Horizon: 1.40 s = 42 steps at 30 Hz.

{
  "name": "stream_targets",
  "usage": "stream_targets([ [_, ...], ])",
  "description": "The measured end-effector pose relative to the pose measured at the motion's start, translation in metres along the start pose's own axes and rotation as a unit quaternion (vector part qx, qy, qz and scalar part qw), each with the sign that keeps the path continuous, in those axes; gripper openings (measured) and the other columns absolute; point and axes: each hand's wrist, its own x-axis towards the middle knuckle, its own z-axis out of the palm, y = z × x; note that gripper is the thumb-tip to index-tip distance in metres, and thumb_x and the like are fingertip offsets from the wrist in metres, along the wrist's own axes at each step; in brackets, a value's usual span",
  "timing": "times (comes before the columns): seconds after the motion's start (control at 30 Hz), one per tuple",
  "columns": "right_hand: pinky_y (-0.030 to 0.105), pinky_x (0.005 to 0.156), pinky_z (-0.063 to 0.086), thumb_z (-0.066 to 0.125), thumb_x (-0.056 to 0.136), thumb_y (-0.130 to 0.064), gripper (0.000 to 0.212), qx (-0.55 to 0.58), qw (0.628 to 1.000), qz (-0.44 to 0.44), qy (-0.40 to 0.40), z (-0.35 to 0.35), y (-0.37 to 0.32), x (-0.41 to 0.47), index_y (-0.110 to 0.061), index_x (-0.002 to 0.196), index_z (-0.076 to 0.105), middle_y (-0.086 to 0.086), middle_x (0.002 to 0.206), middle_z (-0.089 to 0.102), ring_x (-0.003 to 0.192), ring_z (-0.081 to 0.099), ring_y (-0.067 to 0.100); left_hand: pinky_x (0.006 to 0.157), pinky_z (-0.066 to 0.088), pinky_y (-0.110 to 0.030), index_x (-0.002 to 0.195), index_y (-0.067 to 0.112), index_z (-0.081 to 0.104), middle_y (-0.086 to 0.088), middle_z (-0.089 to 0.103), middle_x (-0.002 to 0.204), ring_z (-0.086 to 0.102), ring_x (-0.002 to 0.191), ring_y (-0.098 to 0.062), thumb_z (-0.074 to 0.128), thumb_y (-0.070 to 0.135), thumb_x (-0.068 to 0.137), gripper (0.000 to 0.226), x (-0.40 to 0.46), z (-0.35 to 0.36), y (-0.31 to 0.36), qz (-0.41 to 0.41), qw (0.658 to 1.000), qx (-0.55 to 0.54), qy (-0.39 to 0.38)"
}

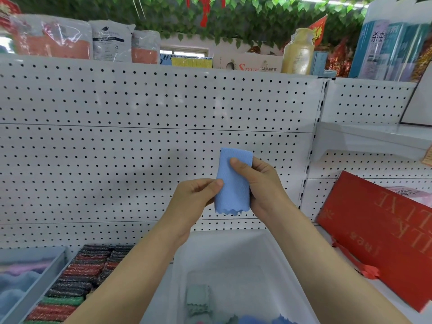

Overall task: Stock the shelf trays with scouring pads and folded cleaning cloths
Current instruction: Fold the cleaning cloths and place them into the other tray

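Here we are folding a blue cleaning cloth [232,183] in mid-air in front of the pegboard [117,136], above the white tray [233,249]. Our left hand [194,197] pinches the cloth's left edge between thumb and curled fingers; our right hand [259,183] wraps around its right side, thumb pressed on the front near the top. Both grips are closed on the cloth, neither one loose.

To do this step well, we judge that we should keep the long edges lined up, flatten the fold with the right thumb, and tuck the scalloped bottom hem so it does not splay once the cloth is set down. We should lower it flat rather than drop it, so the fold holds.

Now the containers, left to right. At the far left, a grey tray [46,274] holds soft cloths in pink and blue. Next to it, rows of glittery scouring pads [79,277] in red, green and dark tones stand packed close together. In the middle, the white tray is mostly bare; a folded grey-green cloth [198,298] lies near its front, and blue pieces show at the bottom edge. To the right leans a red gift box [378,235].
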Motion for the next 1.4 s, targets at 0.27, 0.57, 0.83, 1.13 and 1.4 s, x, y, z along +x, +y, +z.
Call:
stream_targets([
  [0.27, 0.049, 0.079, 0.058, 0.069, 0.090, -0.014, 0.014, -0.017, 1.000, -0.014, -0.001, 0.001, 0.001, 0.000, -0.009, 0.104, 0.072, 0.006, 0.091, 0.071, 0.081, 0.067, 0.025, 0.089, 0.055, -0.038, 0.093, 0.012, 0.076, -0.010, 0.075, 0.091, 0.068, 0.085, -0.029, 0.065, 0.034, 0.093, 0.025, -0.003, -0.010, 0.006, 0.034, 0.994, 0.097, -0.037],
  [0.57, 0.051, 0.085, 0.056, 0.067, 0.092, -0.016, 0.017, -0.014, 1.000, -0.012, 0.013, 0.001, 0.005, 0.003, -0.008, 0.107, 0.071, 0.008, 0.097, 0.071, 0.088, 0.066, 0.027, 0.096, 0.035, -0.018, 0.084, 0.026, 0.075, 0.018, 0.057, 0.132, 0.049, 0.123, 0.003, 0.071, 0.031, 0.089, 0.008, -0.013, -0.001, 0.002, 0.149, 0.959, 0.237, 0.055],
  [0.83, 0.044, 0.066, 0.055, 0.067, 0.091, -0.018, 0.024, 0.013, 1.000, 0.009, 0.006, 0.001, -0.003, 0.002, -0.005, 0.111, 0.068, 0.010, 0.094, 0.069, 0.081, 0.065, 0.032, 0.072, 0.045, -0.030, 0.088, 0.019, 0.076, 0.015, 0.070, 0.079, 0.060, 0.073, -0.009, 0.060, 0.027, 0.098, 0.021, -0.007, -0.007, -0.010, 0.072, 0.981, 0.179, 0.006],
  [1.13, 0.056, 0.077, 0.059, 0.068, 0.092, -0.016, 0.019, 0.020, 1.000, 0.015, 0.010, 0.008, -0.001, 0.000, -0.005, 0.107, 0.069, 0.012, 0.094, 0.070, 0.084, 0.067, 0.032, 0.081, 0.057, -0.029, 0.112, 0.021, 0.055, 0.001, 0.069, 0.105, 0.070, 0.093, -0.011, 0.080, 0.036, 0.079, 0.044, -0.002, -0.005, 0.004, 0.025, 0.998, 0.033, 0.037],
  [1.4, 0.033, 0.066, 0.058, 0.067, 0.092, -0.023, 0.030, -0.120, 0.980, 0.128, -0.092, 0.000, -0.002, -0.004, -0.012, 0.120, 0.062, 0.012, 0.101, 0.075, 0.082, 0.073, 0.024, 0.067, 0.056, -0.035, 0.100, 0.000, 0.063, -0.018, 0.070, 0.088, 0.067, 0.078, -0.026, 0.068, 0.019, 0.092, 0.021, 0.000, -0.014, -0.007, -0.020, 0.999, 0.027, 0.041],
])
